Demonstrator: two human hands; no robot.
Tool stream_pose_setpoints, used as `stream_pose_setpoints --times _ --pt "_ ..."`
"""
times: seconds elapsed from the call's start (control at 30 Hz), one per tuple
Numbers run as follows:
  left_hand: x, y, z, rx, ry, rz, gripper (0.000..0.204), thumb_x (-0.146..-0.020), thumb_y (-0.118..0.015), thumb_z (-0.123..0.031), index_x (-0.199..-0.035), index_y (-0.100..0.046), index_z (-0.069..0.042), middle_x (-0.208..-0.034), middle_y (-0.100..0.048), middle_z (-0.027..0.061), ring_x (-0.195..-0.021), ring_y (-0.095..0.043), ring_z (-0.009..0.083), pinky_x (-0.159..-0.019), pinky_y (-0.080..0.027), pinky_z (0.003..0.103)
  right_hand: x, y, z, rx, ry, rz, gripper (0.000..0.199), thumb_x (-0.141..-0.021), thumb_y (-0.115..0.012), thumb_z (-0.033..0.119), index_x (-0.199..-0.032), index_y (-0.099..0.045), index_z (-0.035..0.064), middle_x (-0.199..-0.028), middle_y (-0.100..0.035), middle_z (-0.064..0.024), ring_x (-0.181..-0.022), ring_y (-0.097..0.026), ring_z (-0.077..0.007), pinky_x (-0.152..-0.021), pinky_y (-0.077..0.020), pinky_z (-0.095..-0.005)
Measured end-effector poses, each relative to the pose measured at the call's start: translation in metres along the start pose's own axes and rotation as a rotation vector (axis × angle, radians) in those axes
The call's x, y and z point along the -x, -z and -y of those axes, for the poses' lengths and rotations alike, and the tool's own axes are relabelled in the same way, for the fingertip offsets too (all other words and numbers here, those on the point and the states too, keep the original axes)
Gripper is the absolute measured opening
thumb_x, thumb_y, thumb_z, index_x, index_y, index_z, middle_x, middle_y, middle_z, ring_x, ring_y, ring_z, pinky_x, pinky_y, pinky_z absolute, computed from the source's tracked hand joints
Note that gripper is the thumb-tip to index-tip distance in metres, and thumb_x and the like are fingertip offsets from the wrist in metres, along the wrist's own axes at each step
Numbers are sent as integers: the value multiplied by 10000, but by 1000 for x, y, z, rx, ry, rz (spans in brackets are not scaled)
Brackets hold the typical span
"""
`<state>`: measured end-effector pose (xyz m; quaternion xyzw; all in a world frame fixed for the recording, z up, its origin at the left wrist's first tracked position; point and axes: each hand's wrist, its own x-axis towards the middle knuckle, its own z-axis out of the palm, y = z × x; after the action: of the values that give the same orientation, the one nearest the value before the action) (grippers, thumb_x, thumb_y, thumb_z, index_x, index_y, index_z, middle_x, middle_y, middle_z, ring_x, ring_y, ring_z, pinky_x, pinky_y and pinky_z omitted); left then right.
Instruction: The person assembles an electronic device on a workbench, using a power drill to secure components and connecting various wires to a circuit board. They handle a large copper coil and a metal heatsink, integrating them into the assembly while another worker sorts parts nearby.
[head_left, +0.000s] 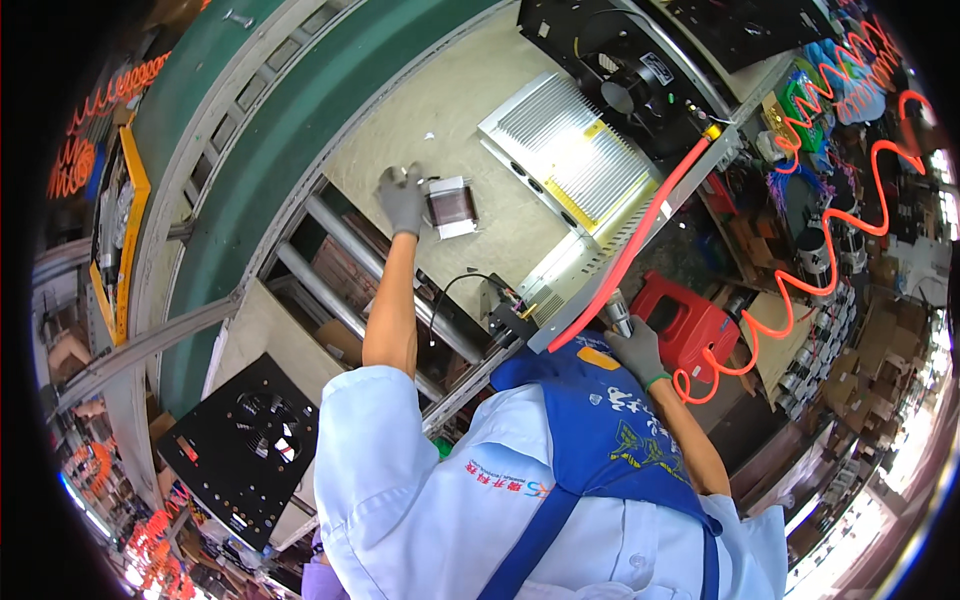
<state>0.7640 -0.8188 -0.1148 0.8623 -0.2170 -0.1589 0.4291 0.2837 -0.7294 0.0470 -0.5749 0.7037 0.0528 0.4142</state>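
My left hand [403, 200], in a grey glove, is over the pale worktop, beside a small block [453, 207] with a dark reddish-brown middle and white edges. Its fingers are smeared, so whether they hold anything does not show. Low on the right, my right hand [638, 350], also gloved, is closed around a silver cylindrical tool [620, 314] pointing away from me. A large silver finned heat sink [580, 150] with yellow strips lies right of the block. Attached along its near right side is a perforated metal panel [590, 265].
A black panel with a fan [630, 90] stands behind the heat sink. A thick red hose [640, 250] crosses the metal panel. Coiled orange hose [790, 290] hangs on the right by a red plastic box [690, 325]. Metal rollers [340, 235] and a black fan plate [240, 445] are at left.
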Motion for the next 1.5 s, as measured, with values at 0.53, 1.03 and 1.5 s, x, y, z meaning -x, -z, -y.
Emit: stream_pose_setpoints --times 0.53,1.03,1.5 --pt "-32 32 -63 -714 -764 720 203 -932 -554 -204 -974 -681 -52 -840 -724 205 -811 -711 399 -849 -530 520 0 1 -2 1 -8 12 455 -775 -735 348 -1068 -650 10 -961 -710 -231 -938 -710 -354 -827 -531 -431" --pt "-55 -48 -110 -1010 -817 812 243 -870 -580 -180 -968 -770 -65 -1008 -734 218 -939 -721 380 -799 -575 479 6 -2 7 10 -46 -13 461 -772 -753 338 -1084 -657 12 -969 -716 -223 -940 -718 -334 -831 -535 -424" --pt "24 26 -142 -755 -832 468 523 -864 -615 -120 -1378 -524 -97 -1280 -638 175 -1142 -642 322 -941 -522 471 7 -5 -15 -6 -4 9 513 -756 -743 375 -1090 -643 -1 -981 -700 -269 -980 -694 -405 -859 -532 -457"
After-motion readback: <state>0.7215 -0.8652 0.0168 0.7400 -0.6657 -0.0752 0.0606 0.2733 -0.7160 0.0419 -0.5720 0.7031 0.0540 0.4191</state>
